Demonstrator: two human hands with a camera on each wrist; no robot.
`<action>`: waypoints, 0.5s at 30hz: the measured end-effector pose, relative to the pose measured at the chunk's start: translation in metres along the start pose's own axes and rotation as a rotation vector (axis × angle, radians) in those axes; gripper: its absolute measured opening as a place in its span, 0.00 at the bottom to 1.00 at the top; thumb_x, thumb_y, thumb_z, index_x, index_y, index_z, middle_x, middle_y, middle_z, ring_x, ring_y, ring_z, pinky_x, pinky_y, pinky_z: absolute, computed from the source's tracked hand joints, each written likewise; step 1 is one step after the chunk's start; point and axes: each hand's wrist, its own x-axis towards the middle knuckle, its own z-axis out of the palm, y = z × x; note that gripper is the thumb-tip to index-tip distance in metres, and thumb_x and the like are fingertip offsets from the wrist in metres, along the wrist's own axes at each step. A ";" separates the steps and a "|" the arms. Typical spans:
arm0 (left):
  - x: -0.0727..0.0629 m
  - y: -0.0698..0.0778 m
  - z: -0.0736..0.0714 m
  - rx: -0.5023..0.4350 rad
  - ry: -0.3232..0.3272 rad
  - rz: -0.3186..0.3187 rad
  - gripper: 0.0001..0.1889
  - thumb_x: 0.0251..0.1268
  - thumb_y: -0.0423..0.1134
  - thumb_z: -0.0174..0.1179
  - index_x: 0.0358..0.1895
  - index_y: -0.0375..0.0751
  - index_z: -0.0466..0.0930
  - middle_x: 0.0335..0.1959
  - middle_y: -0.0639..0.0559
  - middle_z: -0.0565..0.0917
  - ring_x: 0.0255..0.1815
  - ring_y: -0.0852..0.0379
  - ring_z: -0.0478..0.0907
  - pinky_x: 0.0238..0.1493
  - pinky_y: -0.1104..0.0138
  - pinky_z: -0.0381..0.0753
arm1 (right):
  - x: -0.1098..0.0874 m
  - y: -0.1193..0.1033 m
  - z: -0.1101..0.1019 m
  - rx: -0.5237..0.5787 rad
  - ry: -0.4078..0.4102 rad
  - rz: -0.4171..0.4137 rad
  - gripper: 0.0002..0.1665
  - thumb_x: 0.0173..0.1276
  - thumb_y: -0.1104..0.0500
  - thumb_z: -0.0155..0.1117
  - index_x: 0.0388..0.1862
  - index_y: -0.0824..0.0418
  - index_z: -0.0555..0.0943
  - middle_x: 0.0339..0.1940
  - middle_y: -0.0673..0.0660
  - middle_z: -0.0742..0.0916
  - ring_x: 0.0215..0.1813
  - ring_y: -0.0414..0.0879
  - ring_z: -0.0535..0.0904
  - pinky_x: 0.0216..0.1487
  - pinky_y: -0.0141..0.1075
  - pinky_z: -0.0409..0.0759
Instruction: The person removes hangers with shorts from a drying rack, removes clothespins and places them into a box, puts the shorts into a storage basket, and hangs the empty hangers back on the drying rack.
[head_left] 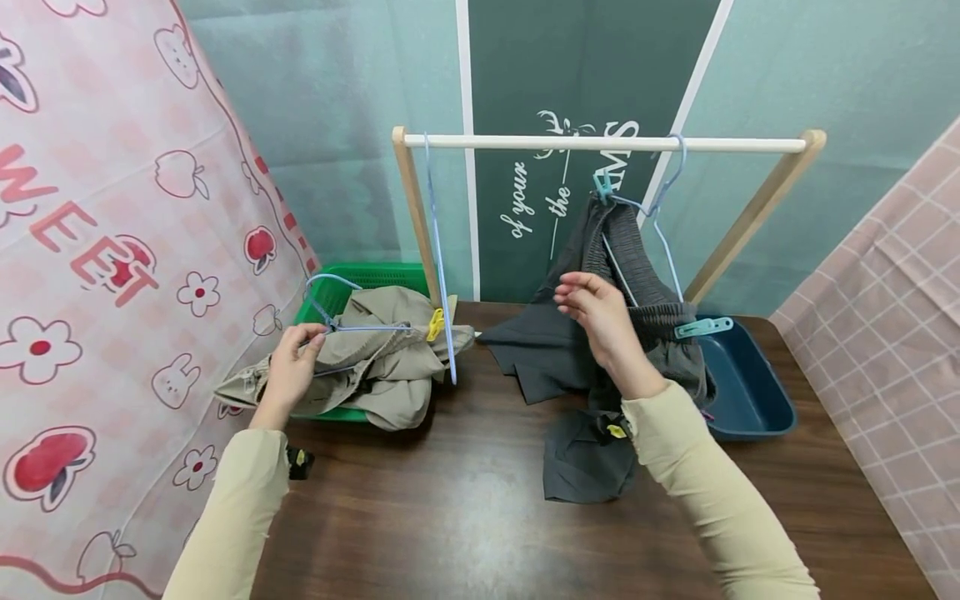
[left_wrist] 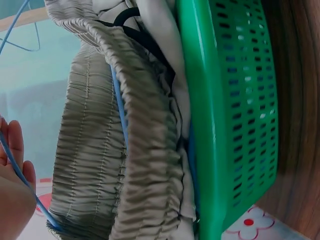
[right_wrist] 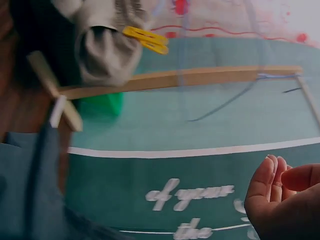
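Note:
My left hand (head_left: 291,367) holds a blue clothes hanger (head_left: 375,328), its fingertips at the wire. Khaki trousers (head_left: 397,358) with a gathered elastic waist (left_wrist: 145,125) are on this hanger, over the green basket (left_wrist: 207,120). A yellow clothespin (head_left: 436,325) grips the trousers' right end. My right hand (head_left: 600,321) is raised with nothing in it, its fingers loosely bent. In the head view it overlaps dark grey trousers (head_left: 555,333), which hang from another blue hanger (head_left: 666,242) with light blue clothespins (head_left: 703,327) at the waist.
A rack with a white rail (head_left: 525,142) and wooden legs (head_left: 750,225) stands on the brown table (head_left: 465,500). One bare blue hanger (head_left: 442,275) hangs at the rail's left end, close to the khaki trousers. A navy tray (head_left: 780,408) sits at the right.

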 end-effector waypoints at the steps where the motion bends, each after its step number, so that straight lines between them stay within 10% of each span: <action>1: 0.000 0.000 0.002 -0.001 -0.019 -0.015 0.11 0.73 0.32 0.48 0.47 0.27 0.75 0.44 0.33 0.73 0.52 0.50 0.70 0.56 0.52 0.66 | 0.003 0.007 0.002 -0.027 0.005 0.020 0.14 0.70 0.71 0.43 0.51 0.66 0.72 0.30 0.42 0.81 0.36 0.33 0.78 0.41 0.23 0.77; 9: 0.002 -0.008 0.010 -0.038 -0.131 -0.190 0.16 0.76 0.40 0.45 0.54 0.31 0.73 0.53 0.36 0.72 0.58 0.43 0.68 0.55 0.55 0.66 | 0.021 0.066 0.025 -0.271 0.002 0.104 0.20 0.70 0.69 0.48 0.60 0.72 0.71 0.36 0.51 0.82 0.34 0.32 0.77 0.40 0.25 0.77; 15: 0.004 -0.011 0.012 -0.061 -0.147 -0.218 0.17 0.76 0.41 0.45 0.55 0.31 0.74 0.53 0.37 0.72 0.55 0.49 0.67 0.54 0.60 0.66 | 0.029 0.090 0.048 -0.536 -0.068 -0.009 0.19 0.70 0.65 0.53 0.58 0.68 0.75 0.51 0.67 0.83 0.49 0.54 0.80 0.52 0.40 0.78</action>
